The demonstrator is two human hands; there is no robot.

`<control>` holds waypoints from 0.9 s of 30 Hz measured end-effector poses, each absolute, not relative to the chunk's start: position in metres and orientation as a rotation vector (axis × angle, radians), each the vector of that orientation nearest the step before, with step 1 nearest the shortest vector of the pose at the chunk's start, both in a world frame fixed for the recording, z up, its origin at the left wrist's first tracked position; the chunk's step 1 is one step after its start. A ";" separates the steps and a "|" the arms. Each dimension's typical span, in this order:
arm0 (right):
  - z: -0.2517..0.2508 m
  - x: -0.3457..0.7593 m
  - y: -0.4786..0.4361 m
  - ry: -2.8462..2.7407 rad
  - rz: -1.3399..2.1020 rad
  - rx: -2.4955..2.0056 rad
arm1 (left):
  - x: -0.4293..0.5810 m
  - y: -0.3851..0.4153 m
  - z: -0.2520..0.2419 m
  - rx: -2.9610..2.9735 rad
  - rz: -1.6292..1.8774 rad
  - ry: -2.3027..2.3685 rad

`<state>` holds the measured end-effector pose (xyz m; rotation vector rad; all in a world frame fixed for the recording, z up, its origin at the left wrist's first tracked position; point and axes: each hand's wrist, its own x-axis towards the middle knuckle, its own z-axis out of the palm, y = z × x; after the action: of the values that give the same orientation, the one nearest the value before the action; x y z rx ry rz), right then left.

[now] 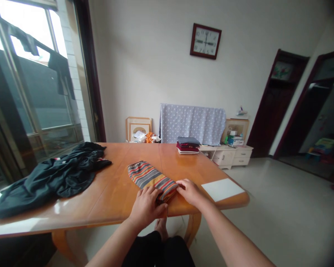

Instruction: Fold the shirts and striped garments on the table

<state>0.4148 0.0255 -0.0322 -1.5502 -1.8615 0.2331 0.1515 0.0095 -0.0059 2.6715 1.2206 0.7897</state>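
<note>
Striped cloth bundle: folded striped fabric (151, 180) in orange, grey and red, lying flat on the tabletop (119, 193) between both hands, long axis running away from the fingers and slightly left.
Left hand: left hand (146, 207) sits over the near end of the bundle, palm down.
Right hand: right hand (189, 191) comes in from the right, against the bundle's right edge.
Fingers: left fingers (153, 196) together, curled over the fold; right fingers (182, 185) together, tips pressed on the cloth. Bundle clamped between both hands; looks like the pressure from two sides keeps the layers from sliding.
Left of fingers: crumpled black garment (48, 181) in a loose heap on the tabletop, well apart, probably not handled yet.
Right of fingers: white board (222, 189) at the table edge, just beside the right hand, maybe a flat folding surface.
Ahead of fingers: stack of folded clothes (187, 145) at the far edge, neat and squared, likely set there out of the working area.
Beyond tabletop: polka-dot cloth (193, 124) draped upright behind the stack, low cabinet (235, 155) to its right.
</note>
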 end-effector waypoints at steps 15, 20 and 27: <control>-0.027 0.373 0.004 -1.804 -0.018 -1.673 | 0.130 0.016 0.004 2.842 0.903 1.313; -0.029 0.352 -0.029 -1.939 0.098 -1.471 | 0.082 0.005 0.003 2.782 0.856 1.314; -0.020 0.347 -0.037 -1.841 0.142 -1.339 | 0.070 -0.014 -0.014 2.646 1.054 1.262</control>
<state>0.3470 -0.0374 -0.0202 -1.3390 -1.8413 0.1421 0.0704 -0.0138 -0.0143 2.6456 1.2620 1.0542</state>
